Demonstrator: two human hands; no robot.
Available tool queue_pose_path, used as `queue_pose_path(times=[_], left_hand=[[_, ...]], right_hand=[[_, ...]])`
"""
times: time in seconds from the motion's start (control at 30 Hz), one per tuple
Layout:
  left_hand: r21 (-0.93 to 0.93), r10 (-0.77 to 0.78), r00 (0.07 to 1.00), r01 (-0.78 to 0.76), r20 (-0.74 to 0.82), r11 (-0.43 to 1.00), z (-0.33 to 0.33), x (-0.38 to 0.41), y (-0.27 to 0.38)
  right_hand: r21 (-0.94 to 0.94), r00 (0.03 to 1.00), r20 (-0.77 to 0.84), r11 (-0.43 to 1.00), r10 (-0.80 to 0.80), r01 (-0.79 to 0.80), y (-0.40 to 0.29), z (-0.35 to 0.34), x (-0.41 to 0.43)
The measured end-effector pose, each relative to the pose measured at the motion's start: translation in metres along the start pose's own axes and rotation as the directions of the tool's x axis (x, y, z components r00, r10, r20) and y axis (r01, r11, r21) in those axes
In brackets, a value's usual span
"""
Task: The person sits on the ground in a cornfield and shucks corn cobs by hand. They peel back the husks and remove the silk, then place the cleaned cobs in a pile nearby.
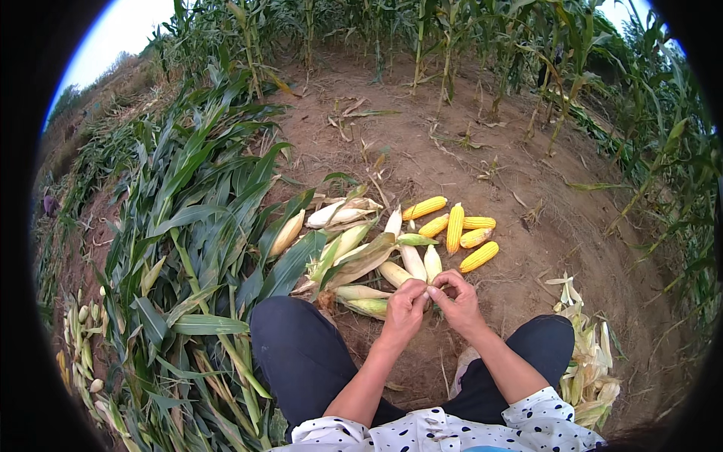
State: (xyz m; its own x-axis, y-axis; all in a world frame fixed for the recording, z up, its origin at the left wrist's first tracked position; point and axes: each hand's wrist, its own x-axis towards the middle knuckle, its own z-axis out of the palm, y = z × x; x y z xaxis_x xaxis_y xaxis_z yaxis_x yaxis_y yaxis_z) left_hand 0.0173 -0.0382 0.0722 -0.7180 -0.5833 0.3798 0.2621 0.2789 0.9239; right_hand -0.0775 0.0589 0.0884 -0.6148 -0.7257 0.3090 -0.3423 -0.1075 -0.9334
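Note:
My left hand (408, 305) and my right hand (456, 298) meet at the fingertips between my knees, pinching the near end of something small; an ear of corn in pale husk (432, 264) points away from me just beyond them. The fingers hide what exactly they hold. Unhusked ears lie in a loose pile to the left of my hands, among them a green-husked ear (367, 308) and a pale-husked ear (395, 273). Past my hands, slightly right, several bare yellow corn cobs (479, 257) rest on the brown soil.
Cut corn stalks with green leaves (192, 226) cover the ground at left. Stripped husks (587, 367) are heaped beside my right knee. More ears (85, 344) lie at far left. Standing corn (446, 51) rises ahead and at right, with short stubble (534, 212) in the soil.

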Motion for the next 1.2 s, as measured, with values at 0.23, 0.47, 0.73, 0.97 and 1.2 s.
queue_pose_path(times=[0.23,0.47,0.73,0.97,1.2], left_hand=[[-0.085,-0.028,1.000,0.028,-0.008,0.996,-0.003,-0.005,-0.011],[-0.310,-0.189,0.980,0.159,-0.068,0.937,-0.004,-0.008,-0.014],[-0.433,-0.266,0.956,0.190,-0.122,0.881,-0.003,-0.007,-0.011],[-0.364,-0.236,0.954,0.156,-0.184,0.918,-0.003,-0.006,-0.011],[-0.416,-0.270,0.942,0.168,-0.199,0.894,-0.003,-0.008,-0.011]], right_hand=[[-0.051,0.996,0.074,0.998,0.044,-0.041,0.003,0.001,0.000],[0.077,0.989,0.135,0.994,0.066,-0.076,0.002,0.010,0.006],[0.115,0.994,0.094,0.991,0.063,-0.073,0.004,0.017,0.004],[0.180,0.989,0.110,0.977,0.097,-0.116,0.004,0.017,0.003],[0.072,0.995,0.087,0.996,0.055,-0.062,-0.001,0.024,0.003]])
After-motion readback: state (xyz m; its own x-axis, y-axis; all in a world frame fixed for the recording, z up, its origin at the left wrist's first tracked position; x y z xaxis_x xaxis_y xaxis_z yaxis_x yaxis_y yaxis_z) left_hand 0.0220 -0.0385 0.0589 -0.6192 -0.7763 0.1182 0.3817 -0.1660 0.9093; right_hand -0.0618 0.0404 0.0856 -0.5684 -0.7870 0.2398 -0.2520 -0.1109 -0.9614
